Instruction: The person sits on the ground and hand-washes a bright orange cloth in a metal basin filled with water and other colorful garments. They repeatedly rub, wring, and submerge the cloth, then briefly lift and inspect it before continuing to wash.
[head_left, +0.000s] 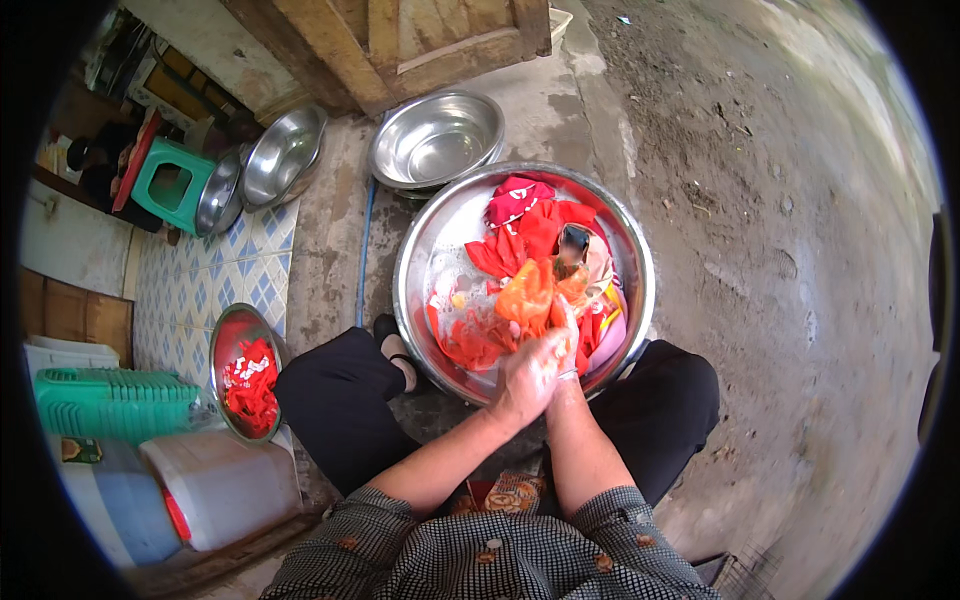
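A wide metal basin (411, 330) stands between my knees, holding soapy water and several wet garments or cloths. My left hand (525, 375) and my right hand (568, 341) are pressed together over its near part, gripping a bunched orange-red cloth (526, 296). Part of this cloth is hidden by my fingers. Beyond it lie a bright red cloth (541, 225) and a darker pinkish-red piece (517, 199) with white marks. A pink cloth (609, 341) with a yellow edge rests against the right wall. White suds (457, 232) float at the left.
Stacked metal basins (435, 142) stand beyond mine, near a wooden door (457, 45). At the left, a smaller basin (279, 349) holds red cloth (251, 382), near green stacked stools (116, 401) and a plastic container (225, 487). Bare dirt ground (765, 300) lies to the right.
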